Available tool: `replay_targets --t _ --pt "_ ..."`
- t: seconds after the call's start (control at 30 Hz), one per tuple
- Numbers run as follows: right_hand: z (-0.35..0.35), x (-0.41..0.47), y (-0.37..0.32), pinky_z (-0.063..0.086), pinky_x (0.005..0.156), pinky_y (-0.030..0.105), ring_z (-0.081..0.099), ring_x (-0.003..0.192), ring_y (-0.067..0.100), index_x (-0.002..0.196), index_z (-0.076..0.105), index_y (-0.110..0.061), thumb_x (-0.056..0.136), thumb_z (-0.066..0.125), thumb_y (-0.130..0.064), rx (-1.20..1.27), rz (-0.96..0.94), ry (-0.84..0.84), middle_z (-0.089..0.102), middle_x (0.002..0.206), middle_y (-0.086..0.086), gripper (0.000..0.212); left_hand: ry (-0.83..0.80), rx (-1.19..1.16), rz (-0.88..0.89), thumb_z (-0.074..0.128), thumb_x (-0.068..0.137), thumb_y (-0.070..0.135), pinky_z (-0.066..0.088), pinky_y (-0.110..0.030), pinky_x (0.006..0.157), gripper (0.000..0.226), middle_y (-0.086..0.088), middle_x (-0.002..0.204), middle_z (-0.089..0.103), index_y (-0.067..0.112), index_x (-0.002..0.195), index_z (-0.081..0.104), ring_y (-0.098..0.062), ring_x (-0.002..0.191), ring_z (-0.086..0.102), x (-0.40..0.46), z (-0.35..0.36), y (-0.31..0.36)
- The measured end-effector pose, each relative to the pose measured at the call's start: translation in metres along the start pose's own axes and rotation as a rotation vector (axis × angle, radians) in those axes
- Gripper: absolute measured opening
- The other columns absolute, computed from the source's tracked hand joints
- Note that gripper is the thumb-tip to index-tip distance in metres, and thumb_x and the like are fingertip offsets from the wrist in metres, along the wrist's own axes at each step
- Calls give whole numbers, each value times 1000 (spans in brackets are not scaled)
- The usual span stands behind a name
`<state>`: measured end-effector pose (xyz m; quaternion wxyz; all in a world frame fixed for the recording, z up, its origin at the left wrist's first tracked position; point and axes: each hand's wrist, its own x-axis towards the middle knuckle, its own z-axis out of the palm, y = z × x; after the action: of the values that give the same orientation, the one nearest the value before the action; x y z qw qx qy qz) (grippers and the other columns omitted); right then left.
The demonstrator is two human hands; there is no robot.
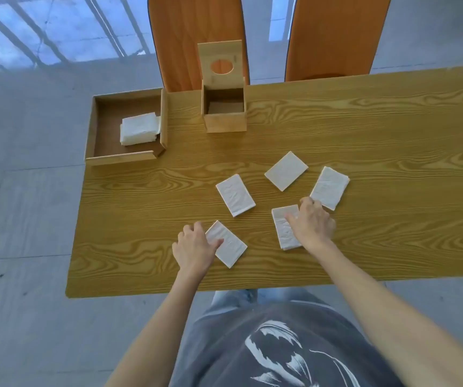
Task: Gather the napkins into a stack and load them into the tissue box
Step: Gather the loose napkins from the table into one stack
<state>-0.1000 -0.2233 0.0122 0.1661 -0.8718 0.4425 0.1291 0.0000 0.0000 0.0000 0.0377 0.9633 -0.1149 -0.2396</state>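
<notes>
Pressing left hand (194, 248) and right hand (312, 223), fingers spread, onto two napkins (231, 245) nearest the tissue box (224, 121), likely for sliding together.

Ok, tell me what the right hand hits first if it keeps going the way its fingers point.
Probably the napkin just beyond the right hand; its fingertips look to be at that napkin's near edge already.

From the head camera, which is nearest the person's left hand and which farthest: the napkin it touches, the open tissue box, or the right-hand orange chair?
1. Napkin, under the left hand, near table edge.
2. Tissue box, at the far edge, lid up.
3. Right-hand orange chair, beyond the table.
</notes>
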Motion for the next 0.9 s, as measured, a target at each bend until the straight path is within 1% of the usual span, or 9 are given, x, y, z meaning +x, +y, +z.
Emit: replay_targets --t 0.1,0.27,0.4,0.47,0.57,0.63,0.73,0.8,0.9 --pt "4 1 2 51 82 42 62 111 34 130 52 -7 91 66 -46 31 90 -33 56 129 15 57 -26 -31 -62 69 78 57 46 -43 88 63 -10 122 58 17 124 51 -30 113 57 -1 5 -3" --pt "12 2 4 48 84 40 60 111 32 126 58 -10 90 66 -44 82 172 -92 55 125 13 50 -55 -159 -104 75 77 49 46 -40 86 50 -6 117 54 20 113 56 -27 108 55 3 12 -6" --pt "14 4 2 47 80 39 61 108 30 121 58 -14 89 71 -38 160 190 -86 60 121 12 42 -57 -343 -111 76 79 34 45 -35 69 41 -1 110 58 20 111 54 -22 94 59 6 16 -4" --pt "12 6 1 44 74 36 63 106 30 120 57 -14 88 72 -35 185 188 -88 65 117 11 41 -52 -475 -101 75 80 27 50 -36 67 35 1 103 64 20 108 54 -21 89 63 7 19 -2" --pt "13 7 1 42 72 33 64 107 31 126 57 -13 90 72 -29 263 171 -96 68 117 10 42 -105 -854 -198 77 81 21 59 -44 81 33 -3 103 71 20 108 58 -20 91 69 11 24 -1" --pt "16 8 3 46 74 33 65 106 31 119 65 -11 92 68 -26 325 101 -91 71 113 10 32 -160 -1100 -289 75 84 17 59 -46 87 28 -7 104 73 18 108 60 -22 95 71 13 26 -1" --pt "16 10 3 52 85 37 66 103 27 111 73 -6 94 66 -22 472 -1 -107 74 108 9 24 -183 -1279 -341 69 91 13 58 -44 89 12 -5 97 73 17 100 63 -20 93 70 14 25 -1" --pt "14 10 -1 52 86 31 66 99 19 114 73 -6 93 69 -21 612 -23 -158 74 108 6 26 -197 -1348 -365 64 94 12 58 -43 87 7 -6 95 73 15 100 64 -22 91 71 14 24 -2" --pt "18 10 -11 59 88 37 71 97 17 106 73 -14 88 75 -21 908 25 -310 75 106 2 20 -206 -1383 -392 61 96 16 59 -42 84 17 -11 102 73 10 111 65 -26 97 71 15 23 -2"
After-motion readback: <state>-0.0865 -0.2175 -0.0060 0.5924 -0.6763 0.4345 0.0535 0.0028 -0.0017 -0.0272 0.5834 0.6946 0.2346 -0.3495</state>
